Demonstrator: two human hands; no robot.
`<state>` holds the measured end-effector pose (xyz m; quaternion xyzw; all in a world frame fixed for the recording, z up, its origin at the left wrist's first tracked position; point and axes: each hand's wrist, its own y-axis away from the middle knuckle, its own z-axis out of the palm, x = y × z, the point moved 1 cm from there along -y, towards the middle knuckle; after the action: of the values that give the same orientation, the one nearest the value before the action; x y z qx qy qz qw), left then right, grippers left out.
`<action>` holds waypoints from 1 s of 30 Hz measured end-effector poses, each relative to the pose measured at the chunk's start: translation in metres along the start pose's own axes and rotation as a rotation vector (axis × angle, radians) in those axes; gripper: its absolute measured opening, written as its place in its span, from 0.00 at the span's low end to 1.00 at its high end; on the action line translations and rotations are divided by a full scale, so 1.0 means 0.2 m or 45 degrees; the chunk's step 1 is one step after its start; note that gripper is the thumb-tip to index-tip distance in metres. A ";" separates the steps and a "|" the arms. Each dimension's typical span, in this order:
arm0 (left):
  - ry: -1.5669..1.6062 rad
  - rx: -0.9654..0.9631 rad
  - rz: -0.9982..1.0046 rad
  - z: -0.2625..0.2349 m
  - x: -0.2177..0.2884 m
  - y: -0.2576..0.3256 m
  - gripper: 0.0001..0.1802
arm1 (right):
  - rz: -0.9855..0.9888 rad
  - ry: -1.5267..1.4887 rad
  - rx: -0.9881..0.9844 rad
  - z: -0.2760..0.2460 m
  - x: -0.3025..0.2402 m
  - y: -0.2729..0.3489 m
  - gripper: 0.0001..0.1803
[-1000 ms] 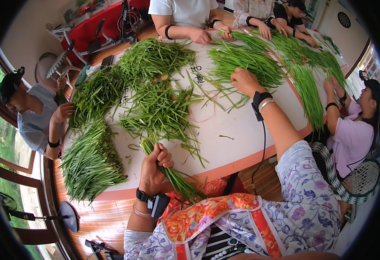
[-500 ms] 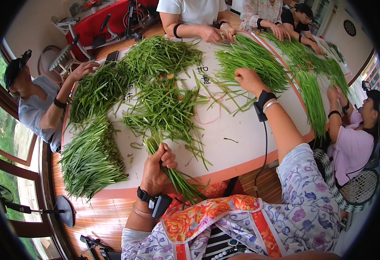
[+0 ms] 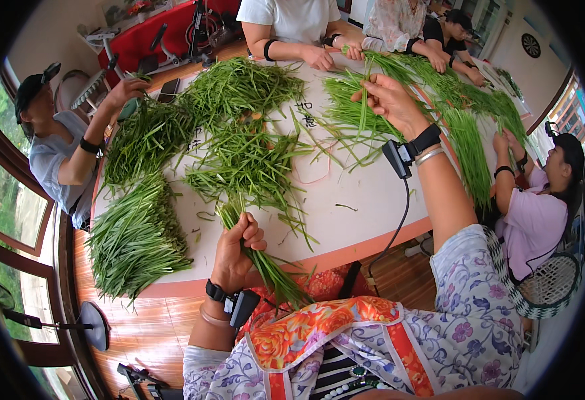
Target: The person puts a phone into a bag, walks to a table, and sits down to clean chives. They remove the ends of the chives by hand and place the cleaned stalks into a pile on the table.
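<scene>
My left hand [image 3: 236, 250] is closed round a bunch of green chives [image 3: 274, 277], its long ends hanging over the table's near edge toward my apron. Farther off on the right, my right hand [image 3: 392, 100] is raised above a pile of chives [image 3: 346, 103]. Its thumb and fingers pinch what looks like a thin chive stalk [image 3: 365, 73]. Directly beyond my left hand lies a loose heap of chives [image 3: 246, 160]. To its left rests a neatly stacked pile of chives [image 3: 136, 240].
A white table [image 3: 352, 227] with a reddish border carries more chive heaps [image 3: 242, 87] at the back. Co-workers sit around it, one reaching in from the left [image 3: 126, 93]. A cable [image 3: 399, 213] hangs from my right wrist device. A phone [image 3: 169, 90] lies at the far left.
My right hand has lifted and turned off the far pile, now with a stalk between its fingers. My left hand keeps its bunch nearly in place. The left co-worker's hand has risen slightly.
</scene>
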<state>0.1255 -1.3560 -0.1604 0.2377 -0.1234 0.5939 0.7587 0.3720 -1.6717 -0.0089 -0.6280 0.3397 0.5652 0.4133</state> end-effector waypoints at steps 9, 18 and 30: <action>-0.024 -0.060 0.073 0.07 0.03 0.02 0.11 | 0.086 0.347 -0.237 0.29 -0.08 0.10 0.06; -0.175 0.002 0.270 0.24 -0.03 -0.02 0.13 | 0.322 0.018 -0.511 0.87 0.23 0.38 0.08; -0.152 0.163 0.393 0.15 -0.06 0.01 0.05 | 0.109 0.218 -0.372 1.08 0.32 0.50 0.11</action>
<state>0.1234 -1.3800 -0.1397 0.2986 -0.1653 0.6947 0.6332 0.1988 -1.5173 -0.0907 -0.7121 0.3141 0.5703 0.2627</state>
